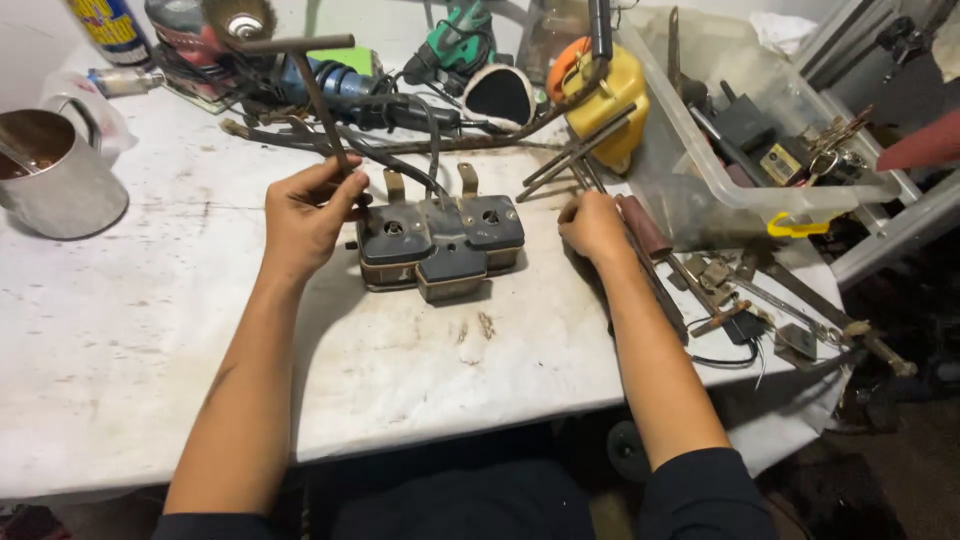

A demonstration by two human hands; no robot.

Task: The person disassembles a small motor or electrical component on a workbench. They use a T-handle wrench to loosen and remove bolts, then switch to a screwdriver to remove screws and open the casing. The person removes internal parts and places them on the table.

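Observation:
A dark, rusty instrument housing (440, 240) with two round holes and two metal tabs lies on the white table (130, 370). My left hand (305, 215) rests at its left side, fingers curled around the shaft of a T-handle wrench (315, 95) that stands tilted up from the housing. My right hand (593, 228) lies to the right of the housing, fingers bent down among thin metal rods (575, 160) beside a brown-handled tool (643, 225); what it grips is hidden.
A steel mug (55, 175) stands at the left. Power tools (460, 45), cables and a yellow container (615, 100) crowd the back. A clear plastic bin (740, 150) of parts sits at the right, with loose tools (760, 300) near the table's right edge.

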